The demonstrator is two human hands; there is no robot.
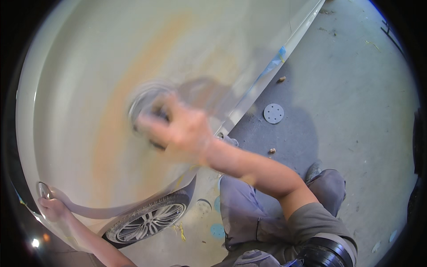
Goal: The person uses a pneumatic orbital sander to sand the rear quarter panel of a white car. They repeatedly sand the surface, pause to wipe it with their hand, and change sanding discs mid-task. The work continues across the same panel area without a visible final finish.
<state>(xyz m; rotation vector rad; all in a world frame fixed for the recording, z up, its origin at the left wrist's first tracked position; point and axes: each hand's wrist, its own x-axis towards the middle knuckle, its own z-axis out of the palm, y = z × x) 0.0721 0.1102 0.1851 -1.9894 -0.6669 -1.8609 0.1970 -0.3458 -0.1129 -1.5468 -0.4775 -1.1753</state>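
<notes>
My right hand (180, 129), smeared by motion, is closed on a round grey pad (149, 100) against the pale car door panel (80, 111). The pad's details are blurred. Dull orange-tan patches (129, 84) run across the panel around it. Low on the left, my left hand (52, 209) is closed at the oval door handle (44, 190), with its fingers partly hidden.
A spoked car wheel (151, 222) sits under the arch. Blue tape (273, 61) sticks to the door's lower edge. On the grey floor lie a round perforated sanding disc (273, 114), blue discs (217, 230) and yellow scraps (181, 231). My bent knees are beside the car.
</notes>
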